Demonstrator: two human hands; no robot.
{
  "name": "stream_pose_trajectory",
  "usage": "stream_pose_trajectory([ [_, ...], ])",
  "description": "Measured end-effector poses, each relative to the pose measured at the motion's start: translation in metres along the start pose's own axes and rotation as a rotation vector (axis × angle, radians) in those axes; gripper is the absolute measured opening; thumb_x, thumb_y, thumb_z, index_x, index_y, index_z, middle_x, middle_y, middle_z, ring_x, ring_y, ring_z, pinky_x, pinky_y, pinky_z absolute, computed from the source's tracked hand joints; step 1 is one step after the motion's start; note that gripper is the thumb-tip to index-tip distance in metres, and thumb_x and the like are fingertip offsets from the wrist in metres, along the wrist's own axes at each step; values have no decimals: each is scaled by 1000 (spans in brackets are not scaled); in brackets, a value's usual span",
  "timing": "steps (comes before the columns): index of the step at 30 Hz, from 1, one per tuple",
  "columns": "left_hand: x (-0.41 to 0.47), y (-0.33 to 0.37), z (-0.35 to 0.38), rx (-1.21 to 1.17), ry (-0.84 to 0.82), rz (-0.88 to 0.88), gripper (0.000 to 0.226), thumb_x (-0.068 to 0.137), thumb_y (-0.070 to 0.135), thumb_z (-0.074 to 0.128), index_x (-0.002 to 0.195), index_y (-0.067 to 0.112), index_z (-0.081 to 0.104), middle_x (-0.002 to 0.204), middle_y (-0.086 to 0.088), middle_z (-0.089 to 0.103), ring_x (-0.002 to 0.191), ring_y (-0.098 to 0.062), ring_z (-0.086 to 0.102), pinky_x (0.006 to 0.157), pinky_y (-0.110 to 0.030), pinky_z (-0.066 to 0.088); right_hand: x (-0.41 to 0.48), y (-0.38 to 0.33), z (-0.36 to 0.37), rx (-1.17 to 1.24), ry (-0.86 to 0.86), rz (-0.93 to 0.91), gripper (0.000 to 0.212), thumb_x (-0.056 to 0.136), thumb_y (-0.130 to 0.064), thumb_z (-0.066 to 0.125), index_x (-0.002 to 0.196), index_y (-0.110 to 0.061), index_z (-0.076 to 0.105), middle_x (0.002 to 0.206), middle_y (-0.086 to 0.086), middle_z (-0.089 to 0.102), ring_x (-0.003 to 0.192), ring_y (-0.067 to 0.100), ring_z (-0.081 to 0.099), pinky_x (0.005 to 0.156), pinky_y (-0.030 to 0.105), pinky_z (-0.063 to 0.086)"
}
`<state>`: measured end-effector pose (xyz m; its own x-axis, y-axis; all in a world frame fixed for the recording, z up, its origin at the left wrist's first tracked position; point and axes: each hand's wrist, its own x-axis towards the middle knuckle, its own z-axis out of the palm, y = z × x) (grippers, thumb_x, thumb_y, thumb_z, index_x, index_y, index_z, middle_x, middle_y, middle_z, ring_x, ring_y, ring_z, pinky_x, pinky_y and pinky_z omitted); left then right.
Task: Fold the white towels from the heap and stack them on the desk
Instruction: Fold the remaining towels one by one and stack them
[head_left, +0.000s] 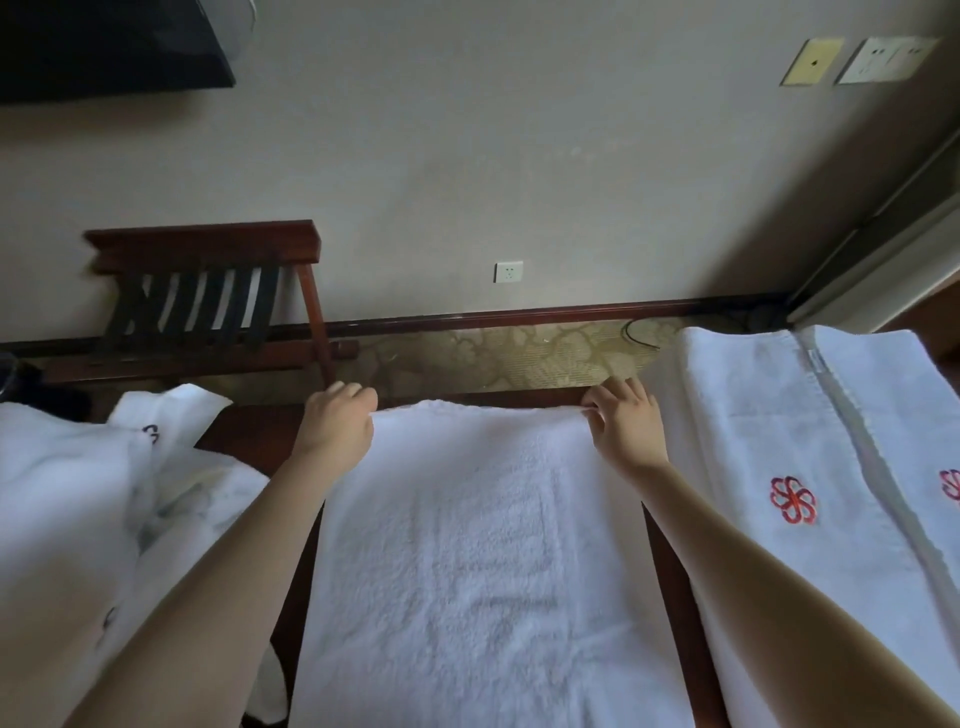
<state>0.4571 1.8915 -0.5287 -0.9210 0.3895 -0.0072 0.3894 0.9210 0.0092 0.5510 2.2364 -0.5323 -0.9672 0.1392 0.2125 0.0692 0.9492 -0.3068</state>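
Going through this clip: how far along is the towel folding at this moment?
Done: folded towels with red emblems lie on the right of the desk. In hand: a spread towel lies flat in the middle, with the left hand and right hand gripping its far corners, so its fold looks barely started. Left: the heap of rumpled white towels on the left.

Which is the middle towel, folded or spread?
Towel spread flat on desk, left hand and right hand gripping far corners; whether doubled, cannot tell.
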Motion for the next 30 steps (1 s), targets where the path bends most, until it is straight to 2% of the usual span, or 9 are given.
stream_pose_trajectory([
  [3, -39, 2, -7, -90, 109, 46, 15, 71, -1, 67, 71, 8, 55, 71, -5, 53, 72, -28, 52, 63, -37, 46, -31, -4, -14, 31, 57, -6, 10, 80, -1, 68, 77, -10, 66, 80, 3, 60, 76, 28, 53, 62, 35, 39],
  [7, -88, 11, -9, -98, 121, 101, 23, 56, -6, 73, 64, 6, 54, 66, -5, 50, 65, -28, 52, 59, -35, 47, -83, -7, -24, 82, 65, -36, 16, 77, 1, 72, 73, -11, 63, 77, 0, 58, 73, 25, 53, 59, 36, 42],
  [15, -150, 25, 14, 24, -42, 177, 23, 53, -5, 68, 58, 11, 53, 61, -2, 50, 60, -26, 56, 53, -32, 48, -158, -8, -15, -36, -95, -155, 24, 62, 4, 78, 69, -12, 62, 71, 1, 55, 63, 25, 53, 50, 35, 44],
  [17, -157, 31, 24, 102, -158, 145, 23, 62, -4, 67, 69, 15, 56, 71, 0, 54, 71, -22, 57, 60, -33, 46, -164, -10, -13, -95, -161, -162, 29, 53, 8, 79, 64, -12, 62, 67, 2, 54, 58, 24, 53, 47, 32, 40],
  [19, -163, 36, 39, 203, -292, 112, 24, 79, 0, 52, 91, 20, 55, 92, 3, 54, 93, -19, 54, 76, -31, 39, -171, -10, -11, -133, -238, -139, 33, 44, 10, 79, 60, -14, 62, 64, 1, 53, 56, 24, 53, 48, 29, 35],
  [21, -169, 42, 45, 238, -388, 87, 29, 83, -1, 44, 98, 22, 53, 94, 4, 50, 96, -18, 52, 76, -29, 34, -177, -8, -8, -163, -309, -97, 34, 43, 10, 77, 62, -15, 63, 65, 1, 56, 59, 25, 56, 51, 28, 34],
  [26, -178, 47, 50, 236, -393, 31, 25, 87, 0, 44, 98, 21, 55, 94, 4, 56, 88, -17, 56, 67, -28, 34, -184, 2, 3, -195, -478, -11, 28, 78, 4, 51, 95, -16, 62, 99, 3, 58, 97, 27, 53, 71, 31, 32],
  [28, -176, 45, 47, 216, -398, 27, 25, 88, 2, 43, 97, 22, 53, 94, 5, 56, 88, -16, 55, 70, -28, 35, -180, 2, -2, -176, -418, 27, 23, 75, 5, 57, 88, -13, 63, 91, 4, 60, 88, 29, 56, 68, 32, 36],
  [30, -175, 40, 44, 162, -358, 19, 21, 86, 4, 45, 94, 23, 52, 91, 6, 54, 87, -16, 54, 71, -28, 35, -178, 0, -9, -136, -311, -3, 24, 61, 9, 71, 73, -10, 63, 71, 5, 58, 67, 29, 57, 56, 31, 40],
])
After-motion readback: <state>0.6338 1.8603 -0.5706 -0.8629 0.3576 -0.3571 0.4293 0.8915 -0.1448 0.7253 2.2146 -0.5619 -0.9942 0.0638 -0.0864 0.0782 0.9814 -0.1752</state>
